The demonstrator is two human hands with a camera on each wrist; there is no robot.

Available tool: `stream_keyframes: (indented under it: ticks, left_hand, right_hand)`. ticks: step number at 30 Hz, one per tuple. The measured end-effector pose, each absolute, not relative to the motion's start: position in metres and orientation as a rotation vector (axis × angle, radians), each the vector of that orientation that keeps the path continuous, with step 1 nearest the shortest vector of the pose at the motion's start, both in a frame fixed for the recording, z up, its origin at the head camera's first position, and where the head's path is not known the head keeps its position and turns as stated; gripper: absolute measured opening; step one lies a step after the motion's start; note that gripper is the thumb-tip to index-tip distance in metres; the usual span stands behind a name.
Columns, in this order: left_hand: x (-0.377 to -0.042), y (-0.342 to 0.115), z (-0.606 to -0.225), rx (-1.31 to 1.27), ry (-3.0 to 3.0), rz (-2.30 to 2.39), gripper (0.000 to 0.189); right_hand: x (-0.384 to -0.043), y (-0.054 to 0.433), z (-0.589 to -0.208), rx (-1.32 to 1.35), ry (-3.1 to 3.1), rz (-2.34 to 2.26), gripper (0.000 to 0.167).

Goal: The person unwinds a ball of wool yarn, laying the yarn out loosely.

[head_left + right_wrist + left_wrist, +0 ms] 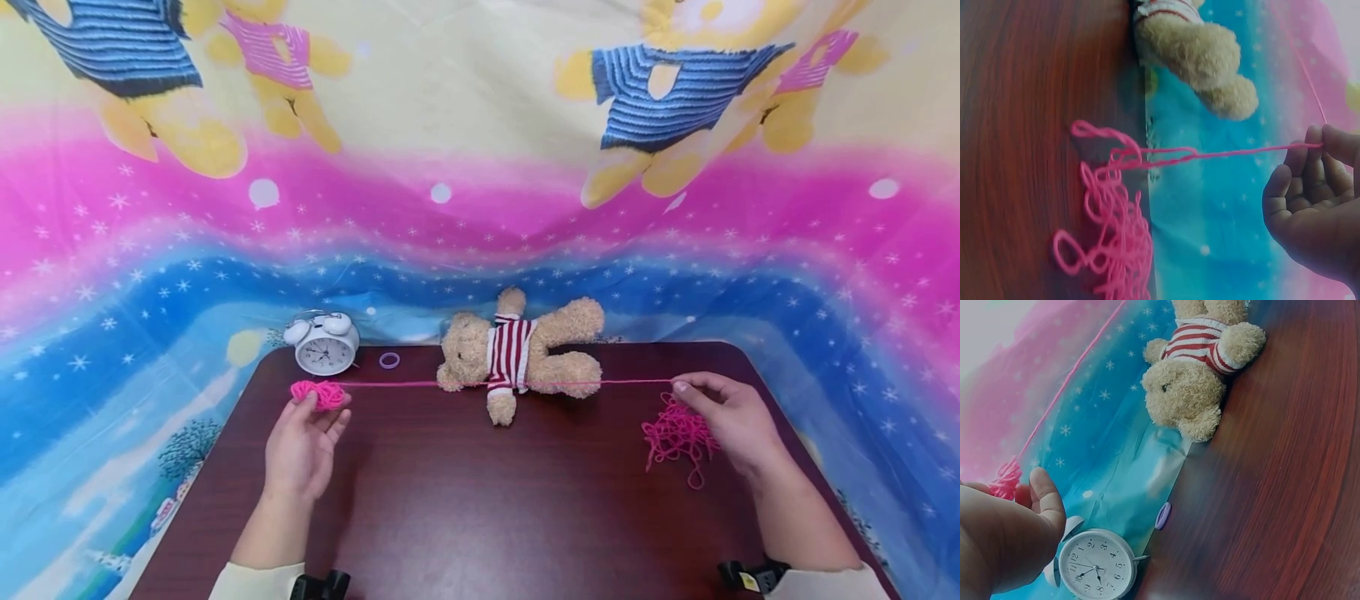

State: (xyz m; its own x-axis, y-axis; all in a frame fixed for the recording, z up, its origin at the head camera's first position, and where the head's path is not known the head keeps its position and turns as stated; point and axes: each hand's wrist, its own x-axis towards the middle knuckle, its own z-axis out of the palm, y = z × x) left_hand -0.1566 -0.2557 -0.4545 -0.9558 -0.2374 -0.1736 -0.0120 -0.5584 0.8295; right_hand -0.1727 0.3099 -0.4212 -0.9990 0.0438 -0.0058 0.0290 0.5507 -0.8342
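A small bundle of pink yarn is held in my left hand, the thumb lying against it. From the bundle a taut pink strand runs across to my right hand, which pinches it between thumb and fingertips. Below the right fingers the strand drops into a loose, looped tangle of yarn over the table's right side. In the right wrist view the strand bends at the pinch and leads down to the tangle. Part of the bundle is hidden by the left hand in the left wrist view.
A teddy bear in a red-and-white striped shirt lies at the back of the dark table. To its left are a purple ring and a white alarm clock. A printed cloth hangs behind and at both sides.
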Motion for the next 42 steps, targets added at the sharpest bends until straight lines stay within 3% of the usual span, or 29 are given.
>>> stream_keyframes:
  ticks: [5,14,21,30,37,42]
  left_hand:
    - [-0.156,-0.261,-0.455,0.372,-1.362,-2.641,0.03]
    - [-0.152,-0.27,-0.451,0.356,-1.324,-2.633,0.028]
    - [-0.15,-0.276,-0.451,0.349,-1.304,-2.639,0.025]
    - [-0.149,-0.279,-0.452,0.36,-1.279,-2.646,0.021]
    - [-0.149,-0.279,-0.451,0.422,-1.365,-2.599,0.023]
    - [-0.15,-0.279,-0.451,0.459,-1.392,-2.583,0.024]
  right_hand:
    - [-0.17,0.331,-0.421,-0.104,-2.746,1.48,0.054]
    - [-0.17,0.374,-0.434,-0.17,-2.665,1.52,0.039]
    - [-0.172,0.405,-0.448,-0.329,-2.685,1.48,0.042]
    - [-0.173,0.424,-0.459,-0.405,-2.549,1.728,0.02]
    - [-0.176,0.432,-0.47,-0.411,-2.726,1.568,0.027]
    - [-0.182,0.429,-0.476,-0.376,-2.848,1.509,0.048]
